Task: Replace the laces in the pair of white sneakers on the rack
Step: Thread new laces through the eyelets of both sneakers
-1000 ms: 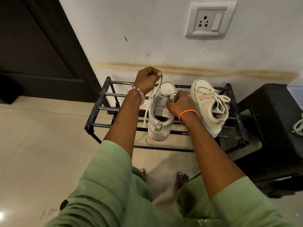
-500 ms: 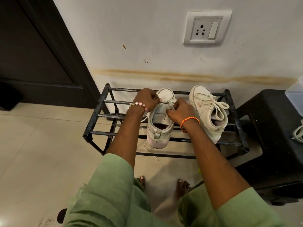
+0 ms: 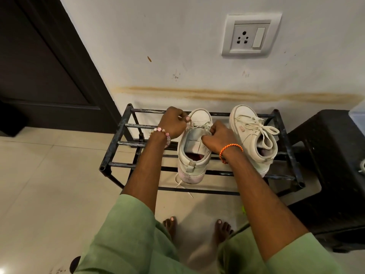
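Up on the top tier of the black metal rack (image 3: 126, 125), seen from the head camera, sit 2 white sneakers. The left sneaker (image 3: 194, 155) stands near the middle of the rack with its heel over the front rail, tongue pulled up and most eyelets bare. The right sneaker (image 3: 250, 135) is toward the right end, fully laced and tied in a bow.

The left hand (image 3: 173, 123) is curled at the far-left side of the left sneaker's throat, pinching the lace (image 3: 190, 123) by the toe-end eyelets. The right hand (image 3: 219, 135) is curled too, gripping the right edge of the throat; I can't tell if it also has lace in it. A loose lace tail (image 3: 180, 182) dangles off the front edge of the rack, under the heel.

My read: the lace on shoe 1 is being worked through the last eyelets, either coming out or going in, can't say which. Next move probably needs a steady pull with the left hand while the right hand braces the shoe so it doesn't tip off the front rail. Shoe 2 looks untouched.
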`<state>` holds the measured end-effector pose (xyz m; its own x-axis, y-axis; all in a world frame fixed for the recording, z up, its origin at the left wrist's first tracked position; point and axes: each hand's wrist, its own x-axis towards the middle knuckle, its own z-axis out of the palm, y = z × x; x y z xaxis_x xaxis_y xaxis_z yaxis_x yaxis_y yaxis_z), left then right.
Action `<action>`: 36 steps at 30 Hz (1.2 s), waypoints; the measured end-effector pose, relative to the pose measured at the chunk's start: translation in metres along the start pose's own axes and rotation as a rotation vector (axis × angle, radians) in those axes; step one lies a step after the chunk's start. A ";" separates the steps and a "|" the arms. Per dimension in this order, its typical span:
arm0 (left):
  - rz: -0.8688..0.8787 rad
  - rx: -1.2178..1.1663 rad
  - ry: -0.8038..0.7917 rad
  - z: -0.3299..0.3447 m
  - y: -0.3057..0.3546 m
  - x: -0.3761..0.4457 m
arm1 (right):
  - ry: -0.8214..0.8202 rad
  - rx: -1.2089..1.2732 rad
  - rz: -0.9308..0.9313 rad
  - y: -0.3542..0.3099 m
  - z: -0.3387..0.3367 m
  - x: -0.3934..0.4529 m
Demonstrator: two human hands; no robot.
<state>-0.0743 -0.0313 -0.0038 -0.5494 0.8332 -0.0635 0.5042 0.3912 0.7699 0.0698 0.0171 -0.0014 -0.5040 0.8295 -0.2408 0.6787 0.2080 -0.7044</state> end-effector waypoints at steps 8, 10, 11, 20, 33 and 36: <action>-0.109 -0.427 -0.023 -0.013 0.012 0.007 | -0.037 -0.050 0.008 -0.003 -0.004 0.000; -0.188 -0.488 -0.026 -0.009 0.008 0.009 | -0.053 -0.047 0.017 -0.004 -0.003 0.001; -0.205 -0.456 -0.029 -0.006 0.004 0.012 | -0.058 -0.042 0.025 -0.004 -0.003 0.002; -0.107 0.102 -0.191 0.000 -0.012 0.008 | -0.008 -0.031 0.031 -0.002 -0.001 -0.001; -0.206 -0.154 -0.234 -0.004 -0.019 0.011 | 0.005 -0.075 0.018 -0.001 0.000 0.001; -0.228 -0.153 -0.126 0.000 -0.021 0.012 | 0.007 -0.063 0.008 0.000 0.000 0.002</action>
<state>-0.0918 -0.0294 -0.0202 -0.5450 0.7764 -0.3165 0.2656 0.5179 0.8131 0.0684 0.0183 -0.0016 -0.4951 0.8346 -0.2415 0.7152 0.2337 -0.6586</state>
